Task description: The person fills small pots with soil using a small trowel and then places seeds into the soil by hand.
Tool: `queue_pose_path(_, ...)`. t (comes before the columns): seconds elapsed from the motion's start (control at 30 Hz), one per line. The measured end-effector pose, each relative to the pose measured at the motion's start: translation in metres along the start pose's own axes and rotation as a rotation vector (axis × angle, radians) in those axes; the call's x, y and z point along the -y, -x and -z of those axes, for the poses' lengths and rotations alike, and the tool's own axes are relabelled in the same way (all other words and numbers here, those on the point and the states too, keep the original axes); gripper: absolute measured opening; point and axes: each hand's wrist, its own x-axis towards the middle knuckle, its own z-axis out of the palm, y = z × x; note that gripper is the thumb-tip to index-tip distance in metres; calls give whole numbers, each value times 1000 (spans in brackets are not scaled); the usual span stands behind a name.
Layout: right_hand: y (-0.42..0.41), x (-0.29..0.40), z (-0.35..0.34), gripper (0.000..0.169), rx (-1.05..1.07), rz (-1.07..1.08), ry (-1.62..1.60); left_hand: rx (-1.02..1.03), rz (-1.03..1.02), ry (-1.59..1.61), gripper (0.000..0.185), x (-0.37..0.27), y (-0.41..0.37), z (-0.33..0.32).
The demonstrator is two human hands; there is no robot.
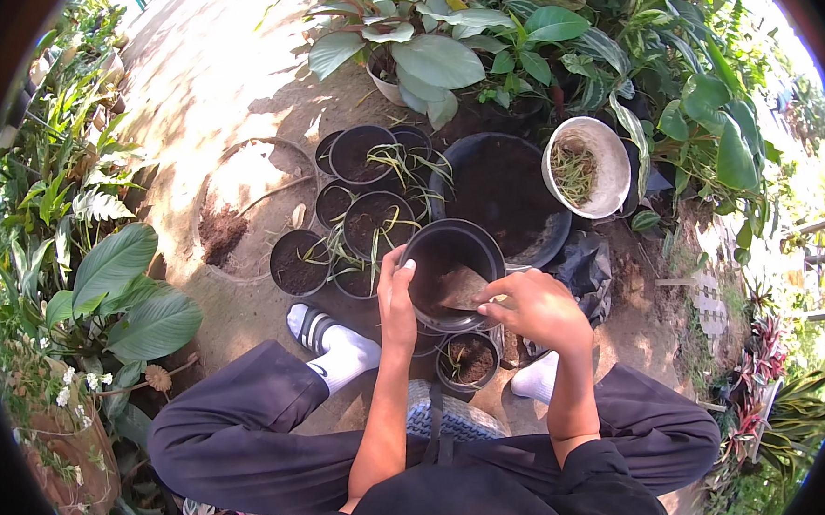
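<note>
My left hand [395,297] grips the left rim of a black plastic pot [483,245], thumb at the edge and fingers along the outside wall. The pot is tilted so that its mouth faces me, and dark soil [427,278] shows inside. Between the fingertips of my right hand [545,310] is a small trowel [463,289] with a flat, soil-stained blade; its handle is mostly hidden. The blade reaches into the pot. Just below stands a smaller black pot [468,361] with soil and a thin seedling.
Several black pots [379,221] with soil and narrow-leaved plants cluster left of centre. Behind my hands sits a wide black basin [496,183] of soil. A white bucket [607,170] holds cut greenery. A black plastic bag [585,276] lies at right; a soil heap [222,232] is at left.
</note>
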Motion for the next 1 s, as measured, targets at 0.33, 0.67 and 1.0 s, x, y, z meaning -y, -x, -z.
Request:
queue_pose_path(0.33, 11, -12, 6, 19, -32, -3, 25, -54, -75, -116, 45, 8, -3, 4)
queue_pose_path(0.67, 10, 7, 4, 21, -81, -61, 95, 18, 9, 64, 43, 1, 0, -1)
queue_pose_path(1.0, 3, 4, 4, 20, 18, 8, 69, 98, 45, 54, 43, 7, -1, 4)
